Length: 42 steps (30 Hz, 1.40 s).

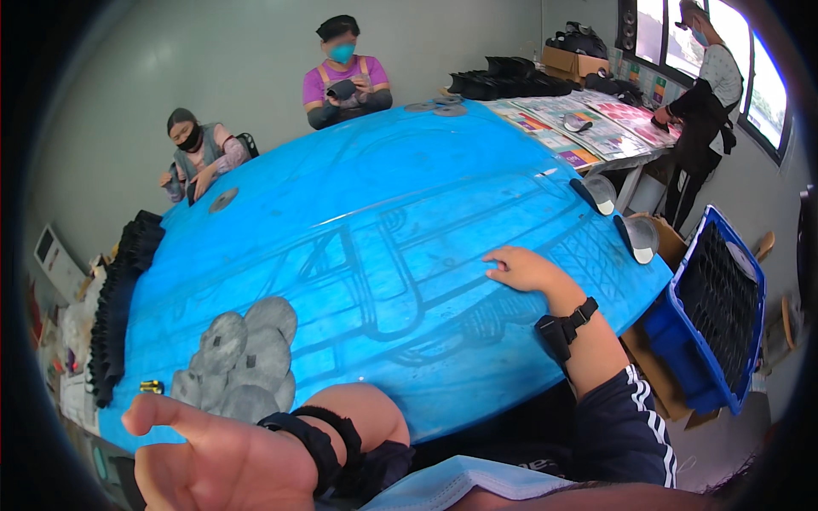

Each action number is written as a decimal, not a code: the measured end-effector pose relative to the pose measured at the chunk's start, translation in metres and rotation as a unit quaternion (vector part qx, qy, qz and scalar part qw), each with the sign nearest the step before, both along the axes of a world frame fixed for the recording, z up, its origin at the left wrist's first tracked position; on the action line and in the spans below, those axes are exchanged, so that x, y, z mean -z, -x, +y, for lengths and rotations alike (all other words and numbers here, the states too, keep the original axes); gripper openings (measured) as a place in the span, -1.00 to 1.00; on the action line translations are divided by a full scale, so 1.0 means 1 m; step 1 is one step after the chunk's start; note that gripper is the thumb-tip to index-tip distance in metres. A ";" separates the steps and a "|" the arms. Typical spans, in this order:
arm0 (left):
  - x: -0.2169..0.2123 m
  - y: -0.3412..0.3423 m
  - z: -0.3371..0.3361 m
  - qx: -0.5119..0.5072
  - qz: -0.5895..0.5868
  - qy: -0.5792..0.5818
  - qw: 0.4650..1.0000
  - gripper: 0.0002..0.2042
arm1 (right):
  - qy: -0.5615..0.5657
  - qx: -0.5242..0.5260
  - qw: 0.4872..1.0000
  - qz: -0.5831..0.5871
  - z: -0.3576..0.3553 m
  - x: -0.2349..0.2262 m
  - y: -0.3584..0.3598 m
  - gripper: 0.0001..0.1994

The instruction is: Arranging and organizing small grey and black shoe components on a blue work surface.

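Head view: the right hand rests flat and empty on the blue table. At eight o'clock from it lie the grey discs; the left hand, open with fingers spread, hovers beside them, holding nothing.

Grey walls, bright windows

Grey round discs overlapping in pile, flat on blue table's near-left corner.
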State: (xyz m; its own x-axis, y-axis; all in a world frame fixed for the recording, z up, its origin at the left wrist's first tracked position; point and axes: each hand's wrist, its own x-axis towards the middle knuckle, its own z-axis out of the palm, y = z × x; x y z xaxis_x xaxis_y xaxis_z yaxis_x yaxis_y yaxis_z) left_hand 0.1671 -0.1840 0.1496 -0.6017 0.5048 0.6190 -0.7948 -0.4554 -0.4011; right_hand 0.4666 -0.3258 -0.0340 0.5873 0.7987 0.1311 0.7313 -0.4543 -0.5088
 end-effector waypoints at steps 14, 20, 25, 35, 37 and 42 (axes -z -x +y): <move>0.003 0.001 0.003 -0.005 -0.022 0.018 1.000 -0.97 | 0.017 0.003 1.000 0.003 -0.001 -0.001 -0.001 -0.64; 0.008 0.008 0.004 -0.002 -0.006 -0.006 1.000 -0.95 | 0.005 -0.010 1.000 -0.008 0.001 -0.002 0.001 -0.64; 0.004 0.001 0.003 -0.073 0.054 -0.011 0.996 -0.92 | -0.004 -0.013 1.000 -0.017 -0.002 0.003 -0.003 -0.65; 0.008 0.003 0.007 -0.071 0.125 -0.075 0.987 -0.87 | 0.014 -0.009 1.000 0.000 -0.002 -0.004 0.000 -0.64; 0.009 0.005 0.008 -0.079 0.136 -0.078 0.985 -0.87 | 0.014 -0.008 1.000 0.001 -0.002 -0.004 0.000 -0.64; 0.013 0.027 0.012 0.186 0.025 -0.122 0.975 -0.94 | 0.007 -0.007 1.000 -0.007 0.000 -0.003 0.002 -0.64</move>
